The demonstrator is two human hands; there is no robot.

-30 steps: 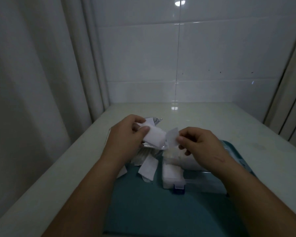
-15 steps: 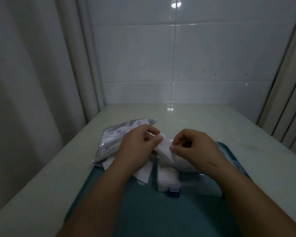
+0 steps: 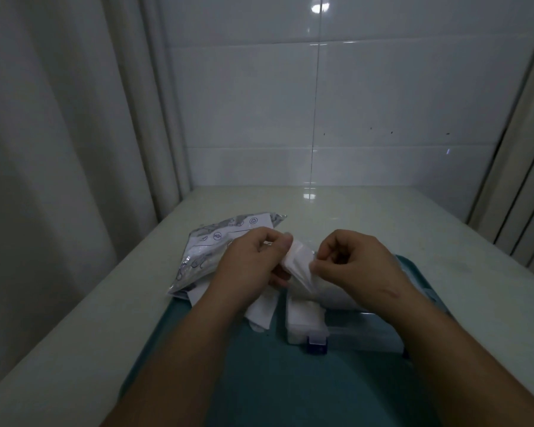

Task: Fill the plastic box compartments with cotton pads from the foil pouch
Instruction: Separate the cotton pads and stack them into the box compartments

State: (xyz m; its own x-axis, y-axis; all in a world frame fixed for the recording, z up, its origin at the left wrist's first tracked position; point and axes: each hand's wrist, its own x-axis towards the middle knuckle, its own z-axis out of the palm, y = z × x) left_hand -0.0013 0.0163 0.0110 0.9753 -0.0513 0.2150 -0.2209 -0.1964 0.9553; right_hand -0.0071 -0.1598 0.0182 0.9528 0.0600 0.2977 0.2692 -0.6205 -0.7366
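Uncovered since second ago: pouch (image 3: 211, 251), flat at 10 o'clock of box (image 3: 352, 334). Curled fingers of left hand (image 3: 253, 265) and right hand (image 3: 353, 266) pinch pads (image 3: 296, 263) between them, just above box. Step: separating stack. Next: seat pads in empty-looking compartment (image 3: 364, 329), 3 o'clock of filled one.

Glossy tile, crinkled foil, soft cotton and clear plastic

The wall tiles (image 3: 383, 103) are seen to be glazed and glossy, with a light reflected in them; the tabletop (image 3: 352, 217) is smooth, with a duller sheen. The foil pouch (image 3: 216, 251) is shown as crinkled, shiny silver film printed with dark symbols. The cotton pads (image 3: 296, 266) appear soft, matt and white. The plastic box (image 3: 361, 331) is made of clear, smooth plastic, its latch (image 3: 316, 346) of opaque blue plastic. The tray (image 3: 259, 380) is finished in matt teal, and the curtain (image 3: 59, 149) is of pale, matt cloth
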